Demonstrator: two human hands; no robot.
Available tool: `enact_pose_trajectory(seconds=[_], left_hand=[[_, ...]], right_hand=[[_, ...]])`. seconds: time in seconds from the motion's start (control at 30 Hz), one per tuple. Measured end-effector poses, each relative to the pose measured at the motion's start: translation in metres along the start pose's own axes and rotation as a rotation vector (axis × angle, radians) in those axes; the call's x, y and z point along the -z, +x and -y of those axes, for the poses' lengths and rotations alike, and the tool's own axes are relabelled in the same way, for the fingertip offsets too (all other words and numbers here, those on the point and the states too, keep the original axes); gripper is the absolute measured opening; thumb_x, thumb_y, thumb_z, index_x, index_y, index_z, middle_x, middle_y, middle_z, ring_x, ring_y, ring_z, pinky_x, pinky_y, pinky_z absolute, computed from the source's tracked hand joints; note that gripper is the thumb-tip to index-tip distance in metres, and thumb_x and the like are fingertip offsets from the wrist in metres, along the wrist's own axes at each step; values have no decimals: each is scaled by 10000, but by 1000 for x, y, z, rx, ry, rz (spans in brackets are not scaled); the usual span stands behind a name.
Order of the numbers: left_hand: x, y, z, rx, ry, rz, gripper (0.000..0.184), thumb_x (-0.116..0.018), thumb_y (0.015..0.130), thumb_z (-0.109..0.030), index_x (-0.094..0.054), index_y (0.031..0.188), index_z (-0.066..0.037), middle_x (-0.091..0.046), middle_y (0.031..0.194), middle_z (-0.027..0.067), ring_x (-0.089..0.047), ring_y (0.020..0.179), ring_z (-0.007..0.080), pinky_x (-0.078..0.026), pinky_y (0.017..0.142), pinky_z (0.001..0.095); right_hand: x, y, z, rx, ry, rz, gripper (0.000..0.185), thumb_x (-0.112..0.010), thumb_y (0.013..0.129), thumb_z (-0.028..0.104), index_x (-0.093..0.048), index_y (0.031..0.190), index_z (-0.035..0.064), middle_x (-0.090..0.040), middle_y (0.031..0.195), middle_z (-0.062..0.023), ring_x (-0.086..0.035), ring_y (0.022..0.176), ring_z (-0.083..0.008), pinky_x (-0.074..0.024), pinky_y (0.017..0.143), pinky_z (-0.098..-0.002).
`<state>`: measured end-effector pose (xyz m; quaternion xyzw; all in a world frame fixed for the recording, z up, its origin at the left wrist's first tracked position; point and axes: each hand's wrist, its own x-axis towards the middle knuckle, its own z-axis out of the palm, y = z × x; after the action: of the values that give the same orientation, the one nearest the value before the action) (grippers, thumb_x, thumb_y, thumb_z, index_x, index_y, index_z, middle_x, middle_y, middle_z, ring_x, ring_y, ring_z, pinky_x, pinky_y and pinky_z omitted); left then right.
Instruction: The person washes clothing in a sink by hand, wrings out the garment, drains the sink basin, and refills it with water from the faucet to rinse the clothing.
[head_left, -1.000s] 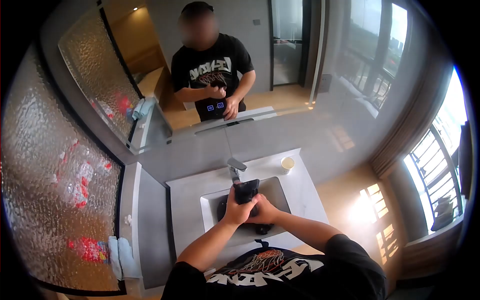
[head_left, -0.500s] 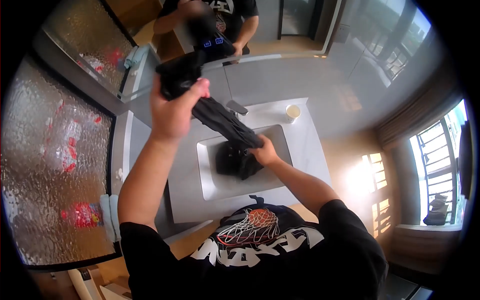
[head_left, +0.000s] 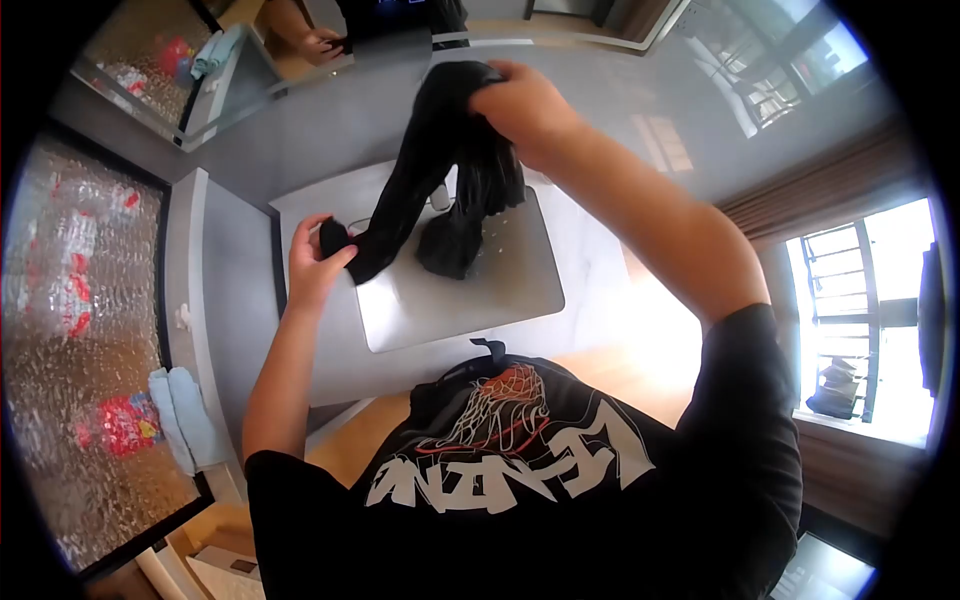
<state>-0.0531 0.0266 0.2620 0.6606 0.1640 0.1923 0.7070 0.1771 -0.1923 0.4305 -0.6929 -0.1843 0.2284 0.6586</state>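
A long black cloth garment is stretched between my two hands above the sink; its exact kind does not show. Raised high near the back wall, my right hand grips its bunched upper part. My left hand is lower, past the sink's left edge, with fingers curled round one end of the cloth. Another part of the garment hangs down from under my right hand, its bunched end over the basin. The rectangular white sink lies below, with water drops on its inner surface.
Behind the hanging cloth, the faucet is partly covered. A mirror runs along the back wall. Textured glass stands at the left, with light blue towels over its edge. A window is at the right.
My right hand has risen from over the sink to the upper back, lifting the garment out of the basin. My left hand has come down and left, keeping hold of one end.
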Motion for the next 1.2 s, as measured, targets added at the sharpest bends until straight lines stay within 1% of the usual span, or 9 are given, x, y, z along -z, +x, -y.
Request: enact_pose_trajectory(seconds=[0.1,0.27,0.47,0.6,0.7,0.87,1.03,1.13,1.2], left_hand=[[-1,11,11,23,31,96,572,-766,773,-7,-508,1283,-36,-657,1114,98,-626,1006,182,-499,898,330],[-73,21,-40,-418,297,77,1002,-933,629,-239,-362,1425,-29,-496,1390,130,-517,1247,280,-415,1048,408],[-149,54,-40,-472,-23,196,724,-888,722,-161,-492,1307,-2,-571,1296,80,-553,1172,193,-439,1005,316],[-161,57,-53,-531,-19,-38,349,-799,777,-85,-650,1077,14,-697,1056,64,-653,984,178,-489,908,312],[-159,49,-47,-483,151,-20,289,-787,776,-83,-678,1030,1,-721,977,82,-674,927,208,-504,865,320],[-157,41,-30,-572,265,-96,246,-727,823,-30,-654,1050,30,-702,981,70,-649,907,175,-486,880,302],[-133,30,-32,-471,370,-174,345,-737,757,-76,-638,1083,-18,-715,937,142,-693,904,293,-515,819,326],[-127,17,-51,-520,446,-143,347,-761,750,-89,-640,1068,-24,-707,921,141,-691,850,286,-519,797,311],[-127,14,-60,-527,413,-104,350,-774,742,-94,-640,1059,-28,-703,917,142,-690,826,280,-521,784,304]], right_hand=[[-22,-6,33,-7,-127,76,407,-625,784,-18,-614,1191,-30,-676,951,-129,-646,872,-214,-519,784,-323],[-47,8,28,97,-283,181,267,-719,713,80,-707,970,8,-692,861,-125,-658,798,-229,-526,696,-343],[-78,-28,67,-11,-295,163,311,-662,695,-37,-655,1006,-56,-661,883,-149,-643,821,-237,-526,701,-337],[-71,-30,77,-7,-135,218,424,-686,676,32,-654,1095,-22,-664,977,-155,-636,911,-263,-531,758,-367],[-43,-50,102,149,28,456,342,-591,735,28,-644,1047,-102,-666,893,-207,-651,815,-301,-535,736,-360],[-26,-50,95,121,60,511,258,-654,734,-13,-672,983,-77,-677,870,-148,-652,795,-234,-535,713,-323],[61,-33,14,260,149,717,625,-676,712,-38,-539,1321,-10,-628,1180,-133,-604,1086,-239,-503,928,-357],[110,-40,-48,-7,526,1005,714,-680,792,-35,-404,1448,25,-514,1395,-173,-540,1266,-360,-465,1040,-556],[116,-54,-85,-132,913,1132,792,-703,857,356,-355,1499,50,-379,1533,-185,-412,1381,-417,-331,1072,-708]])
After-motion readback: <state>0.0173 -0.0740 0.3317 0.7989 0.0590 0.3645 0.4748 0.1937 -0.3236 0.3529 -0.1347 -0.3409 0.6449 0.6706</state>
